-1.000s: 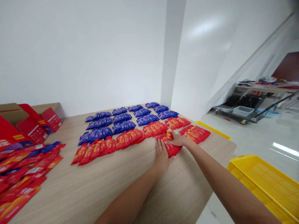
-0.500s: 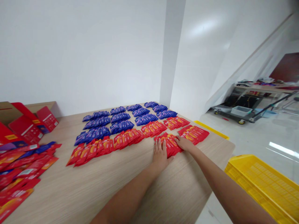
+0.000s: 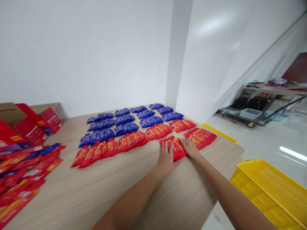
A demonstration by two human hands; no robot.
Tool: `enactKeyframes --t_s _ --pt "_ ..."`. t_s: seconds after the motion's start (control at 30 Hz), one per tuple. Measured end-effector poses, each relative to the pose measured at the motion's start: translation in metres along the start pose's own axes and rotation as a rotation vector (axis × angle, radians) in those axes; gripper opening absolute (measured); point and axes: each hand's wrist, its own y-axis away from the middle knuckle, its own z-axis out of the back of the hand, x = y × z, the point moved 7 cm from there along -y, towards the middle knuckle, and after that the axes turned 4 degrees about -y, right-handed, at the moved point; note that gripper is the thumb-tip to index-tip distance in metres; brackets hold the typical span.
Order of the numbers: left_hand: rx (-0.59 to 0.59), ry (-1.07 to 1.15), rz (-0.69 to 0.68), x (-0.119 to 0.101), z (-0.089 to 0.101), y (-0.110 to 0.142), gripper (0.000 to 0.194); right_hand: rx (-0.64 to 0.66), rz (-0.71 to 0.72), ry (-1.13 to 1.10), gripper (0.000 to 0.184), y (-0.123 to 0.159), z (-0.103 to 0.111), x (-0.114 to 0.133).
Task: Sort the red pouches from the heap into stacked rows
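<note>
A fanned set of red sachets (image 3: 177, 147) lies near the right end of the wooden table (image 3: 100, 188). My left hand (image 3: 166, 157) rests flat on the table with its fingers stretched along the set's left edge. My right hand (image 3: 191, 148) lies flat against the set's right edge, fingers extended. Neither hand holds anything. Beyond them lie rows of red sachet groups (image 3: 134, 139) and blue sachet groups (image 3: 127, 119), each fanned out neatly.
A loose heap of red and blue sachets (image 3: 21, 172) covers the table's left end, with red cartons (image 3: 33, 129) behind it. A yellow crate (image 3: 271, 188) stands on the floor to the right. A trolley (image 3: 247, 116) stands far off.
My right hand came off the top of the red set and settled flat at its right edge. The set now lies squared between both hands.
</note>
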Motion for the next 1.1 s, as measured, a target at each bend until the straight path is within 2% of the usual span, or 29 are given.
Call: enactKeyframes --t_s 0.2,0.4,0.57,0.83,1.1 --pt "-0.022 -0.002 0.06 -0.007 0.0 0.001 0.092 -0.044 0.069 -0.081 0.038 -0.003 0.004 -0.003" --pt "0.007 0.009 0.07 -0.006 0.003 0.002 0.094 -0.136 0.06 -0.057 0.043 0.006 0.014 0.0" --pt "-0.011 0.016 0.051 -0.005 0.002 0.003 0.097 -0.16 0.109 -0.029 0.044 0.015 0.021 0.02" --pt "0.006 0.007 0.018 -0.008 0.004 0.007 0.093 -0.182 0.203 -0.005 0.04 0.033 0.028 0.051" --pt "0.05 0.037 -0.016 -0.006 0.011 0.01 0.093 -0.19 0.256 0.014 0.042 0.041 0.027 0.067"
